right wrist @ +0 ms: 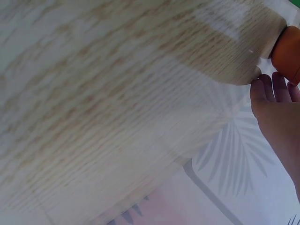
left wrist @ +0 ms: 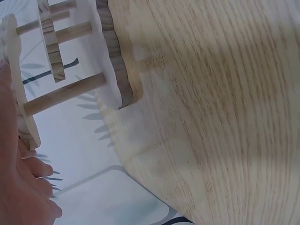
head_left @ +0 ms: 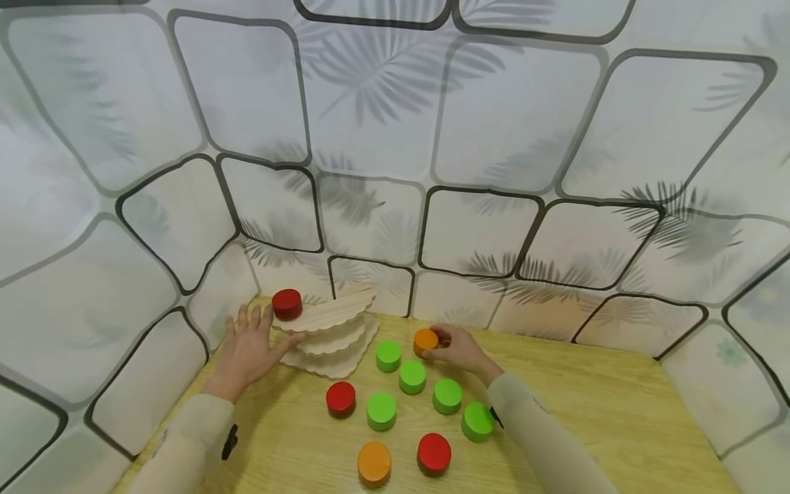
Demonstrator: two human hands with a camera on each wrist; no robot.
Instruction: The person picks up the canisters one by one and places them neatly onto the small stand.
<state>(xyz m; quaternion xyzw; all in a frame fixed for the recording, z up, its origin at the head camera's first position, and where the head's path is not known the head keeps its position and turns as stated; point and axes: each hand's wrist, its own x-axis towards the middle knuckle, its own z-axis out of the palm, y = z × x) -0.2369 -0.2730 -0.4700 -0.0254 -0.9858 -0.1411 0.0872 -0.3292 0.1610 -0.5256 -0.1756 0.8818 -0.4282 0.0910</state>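
In the head view my left hand (head_left: 248,351) is spread beside a tiered wooden stand with scalloped shelves (head_left: 336,314), its thumb by the upper shelf's edge. The left wrist view shows that hand (left wrist: 18,183) close against the stand's top tier; exact contact is unclear. A dark red round block (head_left: 286,304) sits on the top shelf's left end. To the right of the stand, my right hand (head_left: 459,351) pinches an orange round block (head_left: 426,342) between thumb and fingers. The same orange block (right wrist: 287,55) appears at the right wrist view's upper right edge.
Several green round blocks (head_left: 412,377) stand on the wooden table (head_left: 592,412) between the arms. Two red blocks, one (head_left: 341,399) left and one (head_left: 434,453) nearer, and another orange block (head_left: 374,464) are among them. Patterned white walls (head_left: 481,233) enclose the table's back and sides.
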